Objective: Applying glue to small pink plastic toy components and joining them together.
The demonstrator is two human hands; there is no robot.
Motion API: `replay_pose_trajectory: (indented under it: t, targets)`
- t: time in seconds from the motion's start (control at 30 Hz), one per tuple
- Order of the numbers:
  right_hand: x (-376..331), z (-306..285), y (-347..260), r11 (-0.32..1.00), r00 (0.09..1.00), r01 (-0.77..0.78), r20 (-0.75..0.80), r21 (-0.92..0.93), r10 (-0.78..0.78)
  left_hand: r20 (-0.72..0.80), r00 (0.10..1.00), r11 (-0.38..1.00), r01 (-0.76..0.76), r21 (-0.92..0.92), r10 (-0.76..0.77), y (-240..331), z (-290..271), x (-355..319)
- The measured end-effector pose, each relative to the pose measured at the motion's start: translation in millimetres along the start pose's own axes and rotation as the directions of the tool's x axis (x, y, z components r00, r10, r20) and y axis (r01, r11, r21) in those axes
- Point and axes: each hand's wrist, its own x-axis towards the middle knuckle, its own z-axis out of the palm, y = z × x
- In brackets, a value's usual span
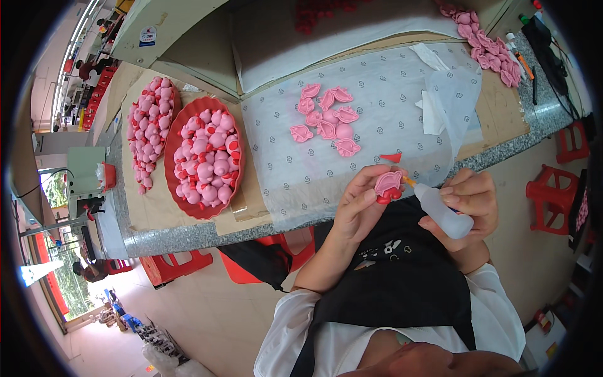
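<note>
Between the thumb and fingers of my left hand (355, 206) is a small pink moulded piece (388, 181) with a raised rim and a red part at its lower end. My right hand (475, 200) grips a whitish squeeze bottle (443, 210), tilted so that its orange nozzle (409, 181) meets or almost meets the piece's right edge; I cannot tell which. Just beyond my left hand, a small red pointed scrap (391, 157) lies on the printed white paper (282, 169). Several loose pink pieces (326, 117) are spread farther out on that paper.
To the left stands a red scalloped bowl (173, 190) full of round pink and red pieces. Another pile of pink pieces (147, 129) is beside it. More pink pieces (493, 56) lie at the far right, near pens (522, 60). A grey shelf box (188, 38) borders the back.
</note>
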Motion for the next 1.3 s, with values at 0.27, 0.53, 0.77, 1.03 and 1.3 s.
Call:
replay_pose_trajectory:
  t: [0.27,0.53,0.77,1.03,1.3]
  targets:
    - [-0.3,-2.6,4.2,0.997,0.993,0.047,-0.108,0.059,-0.040,-0.032,0.999,1.000,-0.018,-0.005,0.018,-1.1,0.0,-0.5]
    - [-1.2,-0.1,1.6,1.000,0.997,-0.019,-0.068,0.019,0.021,-0.033,0.999,0.999,-0.030,-0.018,0.030,-1.3,-0.5,-0.6]
    - [-1.1,0.2,3.3,1.000,0.999,-0.009,-0.041,0.017,0.010,-0.058,0.998,0.999,-0.034,-0.012,0.033,-0.7,0.3,-0.4]
    - [0.6,2.6,3.7,0.998,0.999,0.041,-0.025,0.040,-0.040,-0.068,0.997,0.999,-0.040,0.034,0.042,-0.9,0.3,-0.1]
    - [0.6,1.9,3.3,0.994,0.999,0.038,-0.027,0.098,-0.036,-0.054,0.998,0.999,-0.044,-0.019,0.043,-2.0,-2.0,2.1]
